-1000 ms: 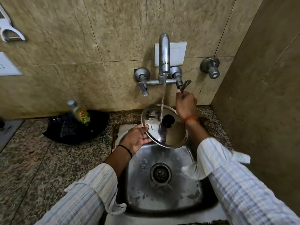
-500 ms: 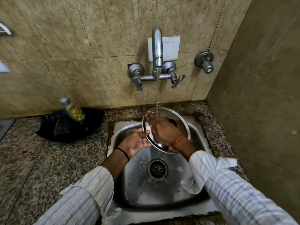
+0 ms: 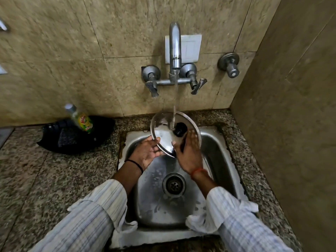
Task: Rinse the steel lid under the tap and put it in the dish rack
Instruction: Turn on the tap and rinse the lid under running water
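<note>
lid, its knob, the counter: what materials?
Lid: steel by its look, polished, mirror-like reflections under the water.
Knob: matte black, likely plastic; can't confirm.
Counter: speckled stone, probably granite, with a slight sheen.

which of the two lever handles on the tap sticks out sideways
The right lever handle: it angles out to the right, while the left lever handle hangs nearly straight down.

lid (image 3: 164,135) near rim: behind both hands | bottle (image 3: 81,119): label blurred
</note>
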